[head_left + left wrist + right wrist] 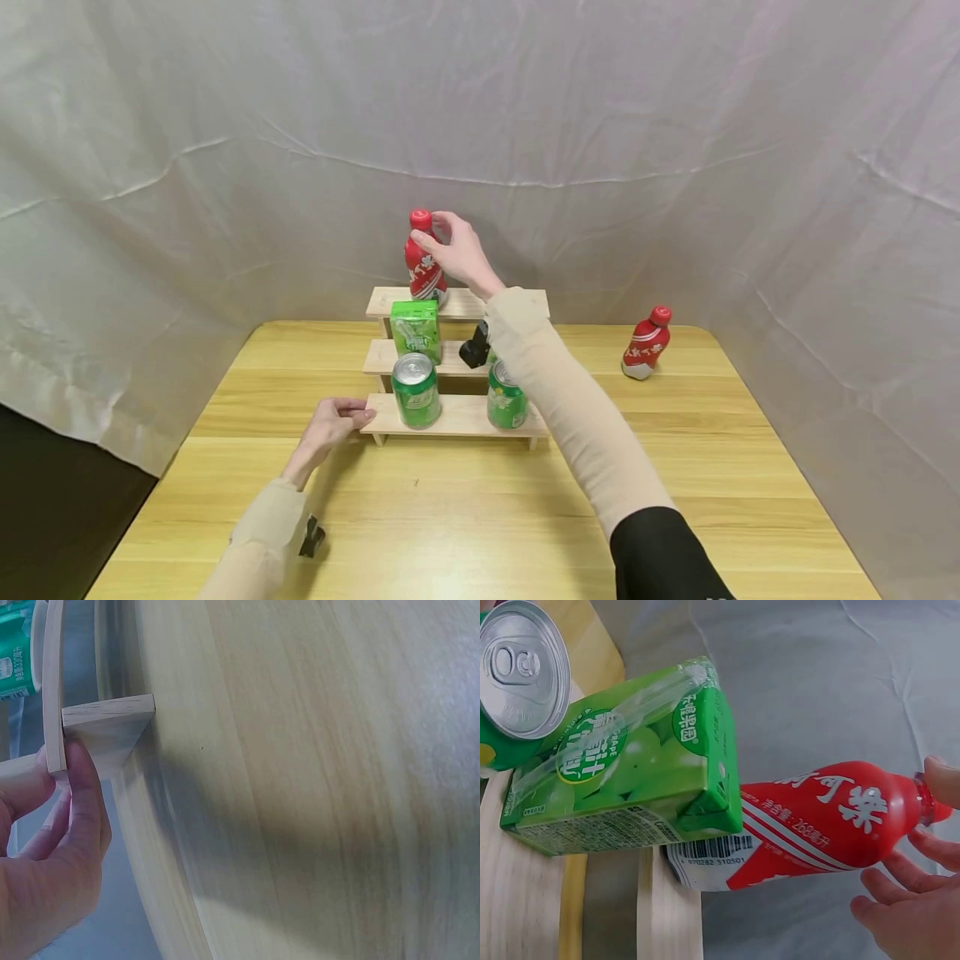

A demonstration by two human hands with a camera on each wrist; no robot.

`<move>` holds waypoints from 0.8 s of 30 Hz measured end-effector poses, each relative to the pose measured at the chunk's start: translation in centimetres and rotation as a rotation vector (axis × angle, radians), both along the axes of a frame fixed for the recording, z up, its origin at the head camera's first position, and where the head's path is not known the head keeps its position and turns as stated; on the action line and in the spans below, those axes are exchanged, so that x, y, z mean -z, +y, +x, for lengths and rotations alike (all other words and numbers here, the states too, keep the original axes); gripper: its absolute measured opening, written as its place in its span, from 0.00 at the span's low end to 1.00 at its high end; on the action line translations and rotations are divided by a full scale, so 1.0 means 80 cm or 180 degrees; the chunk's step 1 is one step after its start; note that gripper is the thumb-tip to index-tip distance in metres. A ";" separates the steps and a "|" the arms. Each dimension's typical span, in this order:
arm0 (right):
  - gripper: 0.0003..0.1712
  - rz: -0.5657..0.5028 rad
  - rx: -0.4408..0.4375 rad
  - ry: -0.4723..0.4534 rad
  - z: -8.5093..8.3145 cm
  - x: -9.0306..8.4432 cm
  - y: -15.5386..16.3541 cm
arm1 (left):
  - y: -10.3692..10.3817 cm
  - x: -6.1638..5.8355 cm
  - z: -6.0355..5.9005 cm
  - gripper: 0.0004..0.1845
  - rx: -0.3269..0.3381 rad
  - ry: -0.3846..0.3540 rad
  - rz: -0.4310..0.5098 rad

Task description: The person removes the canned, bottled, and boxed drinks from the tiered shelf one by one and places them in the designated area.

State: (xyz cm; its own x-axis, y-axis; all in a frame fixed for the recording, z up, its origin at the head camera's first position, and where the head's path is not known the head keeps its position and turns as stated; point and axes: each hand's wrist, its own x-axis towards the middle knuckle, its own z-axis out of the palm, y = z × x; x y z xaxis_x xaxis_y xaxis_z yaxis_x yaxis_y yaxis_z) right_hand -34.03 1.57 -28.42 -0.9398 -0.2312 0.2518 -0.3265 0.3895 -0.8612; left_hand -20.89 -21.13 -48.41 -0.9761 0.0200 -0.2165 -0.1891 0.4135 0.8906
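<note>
My right hand (463, 252) pinches a red bottle (424, 265) near its neck with thumb and fingers. The bottle stands upright at the left of the top tier of a three-step wooden rack (465, 411). In the right wrist view, its base meets the top board behind a green grape juice carton (630, 761). My left hand (327, 427) grips the left end of the lowest board, thumb above and fingers below, as the left wrist view shows. On that board stand a left green can (416, 396) and a right green can (507, 402), the latter partly behind my right sleeve.
A second red bottle (647, 343) stands on the wooden table (720, 467), right of the rack. Grey cloth (600, 100) hangs behind and at both sides. Beside the right sleeve, a sliver of something green shows on the middle tier, mostly hidden.
</note>
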 end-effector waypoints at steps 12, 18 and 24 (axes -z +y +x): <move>0.25 0.0019 0.0017 -0.0126 -0.006 0.001 -0.014 | 0.000 0.000 -0.001 0.23 -0.0021 0.0003 -0.0023; 0.23 -0.0095 0.0000 -0.0103 -0.002 -0.002 -0.011 | 0.001 -0.002 -0.002 0.22 -0.0038 0.0015 -0.0039; 0.22 -0.0236 -0.0018 -0.0036 -0.001 -0.009 -0.001 | 0.004 -0.003 -0.002 0.21 -0.0032 0.0022 -0.0007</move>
State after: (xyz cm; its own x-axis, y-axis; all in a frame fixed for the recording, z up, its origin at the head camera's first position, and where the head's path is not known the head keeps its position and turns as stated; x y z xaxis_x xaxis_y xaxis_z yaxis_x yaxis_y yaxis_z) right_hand -34.12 1.51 -27.69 -0.9414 -0.2177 0.2576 -0.3185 0.3227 -0.8913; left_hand -21.06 -20.83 -48.13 -0.9777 0.0098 -0.2098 -0.1870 0.4136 0.8910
